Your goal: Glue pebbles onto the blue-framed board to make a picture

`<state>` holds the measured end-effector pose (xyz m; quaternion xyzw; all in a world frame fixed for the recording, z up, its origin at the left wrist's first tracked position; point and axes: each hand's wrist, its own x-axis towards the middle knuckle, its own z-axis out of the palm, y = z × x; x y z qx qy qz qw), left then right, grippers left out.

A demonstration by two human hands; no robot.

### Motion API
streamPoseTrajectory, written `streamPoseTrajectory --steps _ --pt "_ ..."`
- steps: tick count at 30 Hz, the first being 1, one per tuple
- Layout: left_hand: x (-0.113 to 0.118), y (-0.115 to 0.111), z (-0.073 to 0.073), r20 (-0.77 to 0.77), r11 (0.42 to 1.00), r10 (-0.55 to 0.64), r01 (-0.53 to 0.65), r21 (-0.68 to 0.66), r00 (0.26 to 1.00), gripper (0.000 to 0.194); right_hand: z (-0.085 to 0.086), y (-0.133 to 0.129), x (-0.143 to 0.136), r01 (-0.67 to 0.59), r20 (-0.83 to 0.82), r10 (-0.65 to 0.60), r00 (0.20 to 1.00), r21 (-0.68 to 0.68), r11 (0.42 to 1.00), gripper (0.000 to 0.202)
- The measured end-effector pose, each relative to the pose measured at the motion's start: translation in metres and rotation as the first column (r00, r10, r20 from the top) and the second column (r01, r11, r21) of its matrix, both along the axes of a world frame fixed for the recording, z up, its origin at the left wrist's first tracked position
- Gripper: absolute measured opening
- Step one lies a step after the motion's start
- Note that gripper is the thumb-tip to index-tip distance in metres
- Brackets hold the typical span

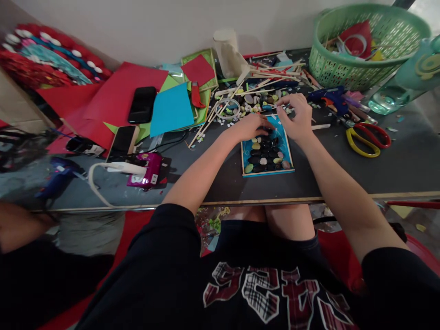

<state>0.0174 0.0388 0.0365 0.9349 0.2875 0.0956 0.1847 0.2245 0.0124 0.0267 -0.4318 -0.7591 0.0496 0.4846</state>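
Observation:
A small blue panel [286, 166] with a thin wooden rim lies near the table's front edge. Rows of black pebbles [263, 160] and a few pale ones cover its lower part. My left hand [253, 125] rests over the panel's upper left, fingers stretched out and slightly apart above the stones. At the upper right corner, my right hand [298, 115] has thumb and forefinger drawn together; whatever is between them is too small to make out. Just beyond both hands, loose mixed pebbles [252, 98] lie scattered among white paper scraps.
Scissors [364, 140], a blue glue gun [335, 98], a bottle [385, 98] and a green basket [364, 73] are on the right. Leftward lie coloured paper [173, 110], phones [142, 104] and a purple power socket [146, 170]. Wooden sticks [264, 75] pile up behind. Another person's arm [24, 224] shows at left.

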Motion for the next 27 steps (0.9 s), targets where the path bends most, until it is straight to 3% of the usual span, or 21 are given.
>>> streamPoseTrajectory --steps 7,14,19,23,27 --pt "0.006 -0.002 0.005 -0.020 0.989 -0.082 0.079 -0.123 0.996 0.035 0.000 0.001 0.003 0.002 0.007 -0.002 1.000 -0.030 1.000 0.040" --pt "0.008 -0.002 0.004 0.063 0.999 -0.044 0.046 -0.029 0.997 0.031 0.002 0.000 0.003 -0.006 0.004 0.006 1.000 -0.035 0.999 0.041" --pt "0.009 -0.002 0.004 0.052 0.996 -0.027 0.032 -0.088 0.998 0.025 0.002 -0.001 0.003 -0.002 0.005 0.002 1.000 -0.040 0.999 0.045" --pt "0.012 0.002 0.002 0.124 0.999 0.052 -0.050 -0.016 0.991 0.028 0.001 0.001 0.005 0.011 0.004 -0.011 1.000 -0.038 0.999 0.048" --pt "0.017 0.004 -0.004 0.107 0.999 -0.033 0.029 0.040 0.994 0.035 0.002 0.003 0.008 0.087 -0.032 -0.087 0.996 0.009 0.996 0.044"
